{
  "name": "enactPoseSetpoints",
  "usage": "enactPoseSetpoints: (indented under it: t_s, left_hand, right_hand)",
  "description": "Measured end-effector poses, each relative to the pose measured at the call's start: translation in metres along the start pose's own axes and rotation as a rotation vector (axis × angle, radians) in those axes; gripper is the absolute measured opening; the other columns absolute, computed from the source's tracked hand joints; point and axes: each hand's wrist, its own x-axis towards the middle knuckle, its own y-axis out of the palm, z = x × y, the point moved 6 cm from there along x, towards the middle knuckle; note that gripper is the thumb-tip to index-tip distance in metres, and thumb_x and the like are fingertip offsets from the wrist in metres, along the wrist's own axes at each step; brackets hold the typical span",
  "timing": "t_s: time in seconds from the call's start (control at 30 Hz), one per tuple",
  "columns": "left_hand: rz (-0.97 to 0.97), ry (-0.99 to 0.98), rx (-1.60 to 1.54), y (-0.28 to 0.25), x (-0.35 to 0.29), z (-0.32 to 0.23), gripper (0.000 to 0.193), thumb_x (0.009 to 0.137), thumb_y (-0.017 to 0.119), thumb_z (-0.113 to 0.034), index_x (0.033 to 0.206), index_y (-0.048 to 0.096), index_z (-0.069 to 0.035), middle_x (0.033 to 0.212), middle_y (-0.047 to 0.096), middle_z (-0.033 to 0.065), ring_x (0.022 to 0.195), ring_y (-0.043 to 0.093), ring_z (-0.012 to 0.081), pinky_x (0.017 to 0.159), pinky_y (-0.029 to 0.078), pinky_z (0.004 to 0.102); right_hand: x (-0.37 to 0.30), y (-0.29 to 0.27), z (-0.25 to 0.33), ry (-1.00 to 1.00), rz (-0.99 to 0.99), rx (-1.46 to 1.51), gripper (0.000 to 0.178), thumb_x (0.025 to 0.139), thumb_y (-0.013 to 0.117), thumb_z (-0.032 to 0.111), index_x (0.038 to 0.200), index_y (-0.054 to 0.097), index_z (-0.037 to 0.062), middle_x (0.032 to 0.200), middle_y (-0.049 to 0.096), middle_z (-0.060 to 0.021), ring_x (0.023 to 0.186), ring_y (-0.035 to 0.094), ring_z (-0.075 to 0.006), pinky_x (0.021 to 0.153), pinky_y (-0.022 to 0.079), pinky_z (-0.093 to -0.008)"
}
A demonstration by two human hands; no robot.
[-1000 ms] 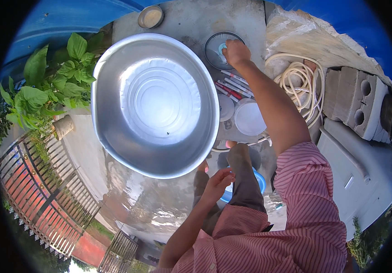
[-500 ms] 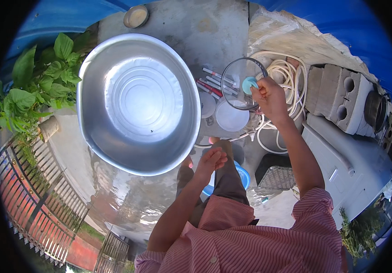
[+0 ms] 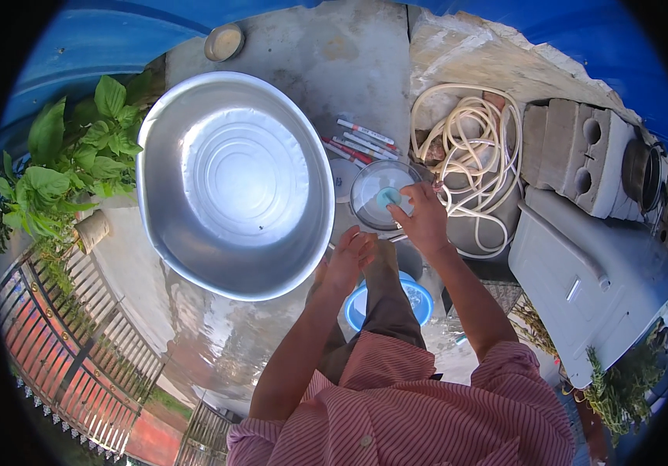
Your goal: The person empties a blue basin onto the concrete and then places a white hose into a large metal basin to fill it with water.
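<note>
A clear glass lid (image 3: 365, 175) with a dark rim and a turquoise knob (image 3: 387, 197) lies over the round whitish container, beside the large silver metal basin (image 3: 322, 167). My right hand (image 3: 425, 216) is at the lid's right side, thumb and forefinger apart next to the knob. Whether a fingertip still touches the knob I cannot make out. Lower and to the left, my left hand (image 3: 347, 260) hovers above my knee, fingers loosely curled with gaps and nothing visible in them. A second pale round lid (image 3: 341, 186) is partly hidden between basin and glass lid.
Several red and white marker-like sticks (image 3: 365, 140) lie behind the lid. A coiled cream hose (image 3: 473, 155) sits at right, near concrete blocks (image 3: 567, 144) and a grey panel (image 3: 590, 272). A blue basin (image 3: 419, 299) stands by my legs. Leafy plants (image 3: 89, 155) grow at left.
My right hand has brought the glass lid down and left onto the whitish container, and its fingers have spread from the knob. My left hand has moved slightly left and up.
</note>
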Motion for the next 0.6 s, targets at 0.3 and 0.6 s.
enactPoseSetpoints:
  t_s: [0.3, 0.6]
  left_hand:
    - [0.025, 0.106, -0.137, 0.007, 0.049, -0.019, 0.044, 0.08, 0.046, -0.023, 0.118, 0.029, -0.01, 0.11, 0.04, 0.0046, 0.105, 0.035, 0.0177, 0.087, 0.028, 0.0374]
    - [-0.032, 0.197, -0.136, 0.041, 0.034, -0.044, 0.023, 0.08, 0.047, -0.02, 0.101, 0.042, -0.012, 0.093, 0.046, -0.0004, 0.085, 0.043, 0.011, 0.071, 0.037, 0.03]
  right_hand:
    - [0.009, 0.028, -0.067, 0.577, 0.27, 0.918, 0.054, 0.072, 0.06, 0.025, 0.114, 0.038, 0.0, 0.102, 0.048, -0.0069, 0.091, 0.046, -0.0139, 0.075, 0.038, -0.0285]
    - [0.024, 0.002, -0.062, 0.47, 0.208, 1.092, 0.037, 0.075, 0.057, 0.021, 0.106, 0.047, 0.0028, 0.091, 0.052, -0.0012, 0.084, 0.048, -0.0097, 0.073, 0.039, -0.0253]
